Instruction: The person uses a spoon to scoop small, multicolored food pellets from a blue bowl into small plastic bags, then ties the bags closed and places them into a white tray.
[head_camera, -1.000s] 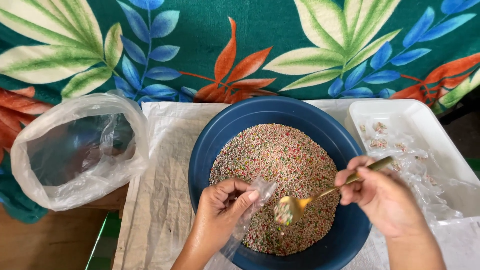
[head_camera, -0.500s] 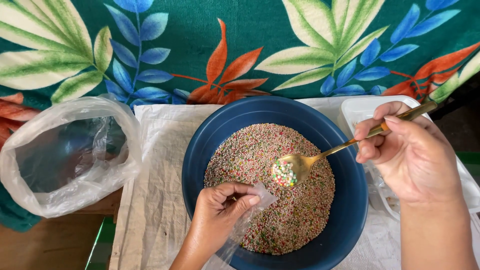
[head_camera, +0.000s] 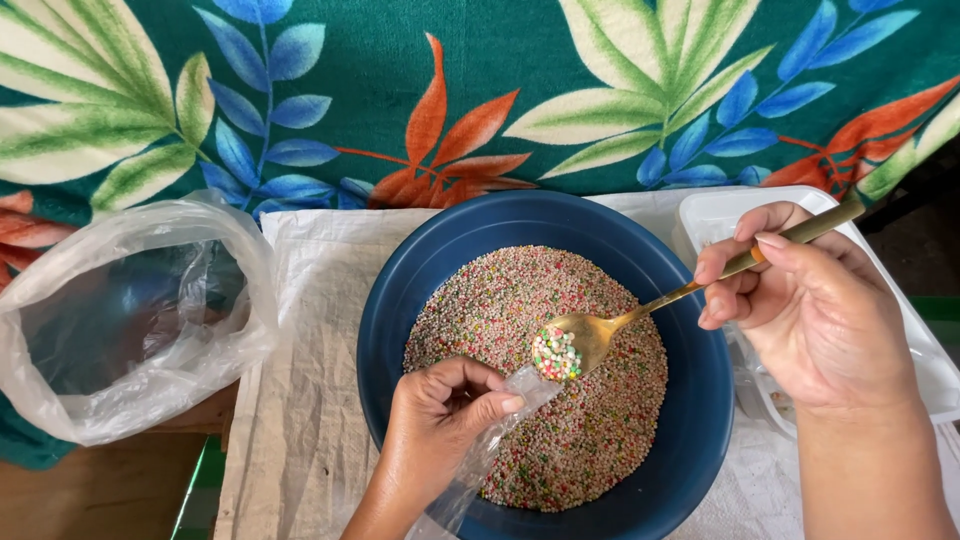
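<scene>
A dark blue bowl (head_camera: 690, 400) in the middle holds a mass of tiny multicoloured beads (head_camera: 500, 300). My left hand (head_camera: 440, 420) pinches the mouth of a small clear plastic packet (head_camera: 490, 445) over the bowl's near side. My right hand (head_camera: 800, 310) grips the handle of a gold spoon (head_camera: 600, 330). The spoon's bowl carries a small heap of beads and hovers just above the packet's opening.
A large open clear plastic bag (head_camera: 130, 310) lies at the left. A white tray (head_camera: 925, 360) with clear wrap sits at the right, partly behind my right hand. A pale woven sheet (head_camera: 300, 400) covers the table; a leaf-patterned green cloth (head_camera: 450, 90) hangs behind.
The loaded spoon rose out of the beads, then came down slightly toward the packet's mouth. My right hand lifted up and right. My left hand stayed on the packet.
</scene>
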